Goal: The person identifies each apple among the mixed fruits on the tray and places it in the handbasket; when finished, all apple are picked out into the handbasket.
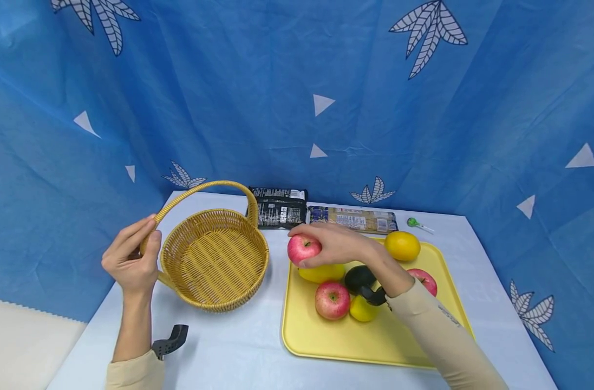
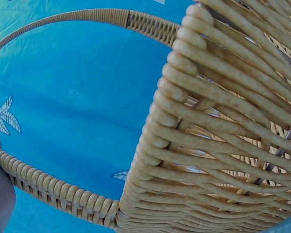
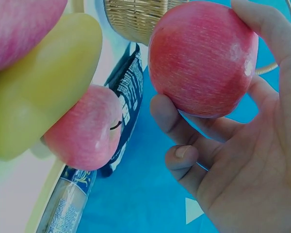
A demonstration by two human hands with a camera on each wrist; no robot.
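Observation:
My left hand (image 1: pixel 133 260) grips the arched handle (image 1: pixel 201 186) of a round wicker basket (image 1: pixel 219 265), whose woven bottom shows. Close up in the left wrist view are the basket's side (image 2: pixel 223 145) and handle. My right hand (image 1: pixel 340 244) holds a red apple (image 1: pixel 302 249) between thumb and fingers, above the left back edge of a yellow tray (image 1: pixel 335 351). On the tray are a yellow mango (image 1: pixel 321 274), a red apple (image 1: pixel 332 300), a dark green fruit (image 1: pixel 359 278) and a lemon (image 1: pixel 363 309). Another apple (image 1: pixel 424 280) there is partly hidden by the forearm.
A large orange-yellow fruit (image 1: pixel 402 246) lies at the tray's back right. Behind stand black packets (image 1: pixel 281 210) and a clear pack (image 1: pixel 355 219) of pale sticks. A green lollipop (image 1: pixel 413 222) is near the back edge. Blue patterned cloth (image 1: pixel 277 97) encloses the white table.

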